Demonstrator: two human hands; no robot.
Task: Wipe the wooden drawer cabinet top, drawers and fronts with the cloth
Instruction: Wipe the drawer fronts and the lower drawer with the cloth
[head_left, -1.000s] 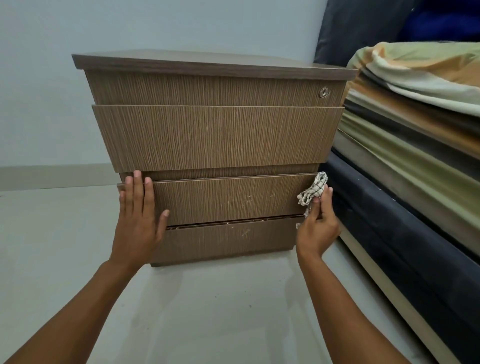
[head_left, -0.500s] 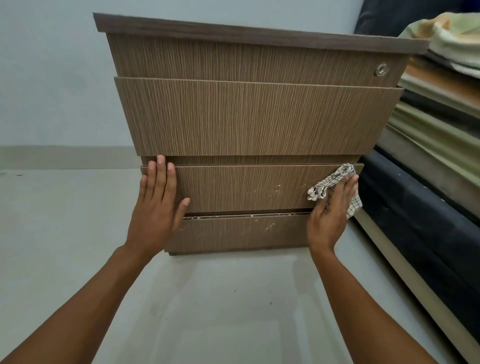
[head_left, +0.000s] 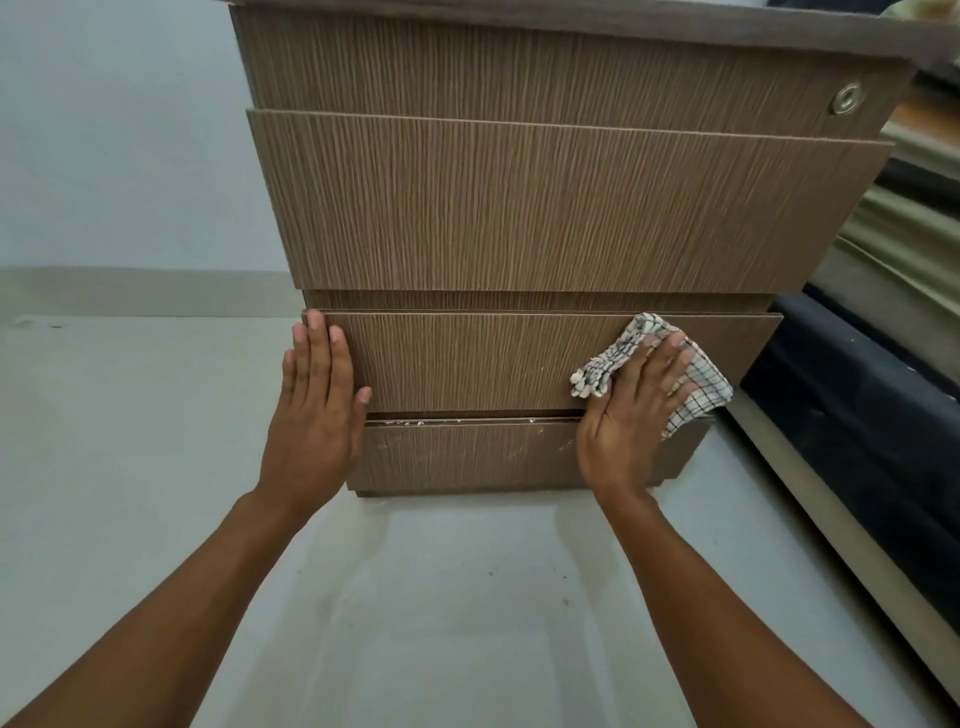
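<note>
Wood-grain cabinet on floor. Left hand flat, fingers spread, on lower drawer front. Right hand presses checked cloth flat there (shifted leftward from drawer's edge).

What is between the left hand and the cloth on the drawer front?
In the head view, only bare drawer front lies between the left hand and the cloth; nothing else rests there.

Your cloth is white with a black check; beneath it, the cabinet shows brown, vertically streaked woodgrain.
</note>
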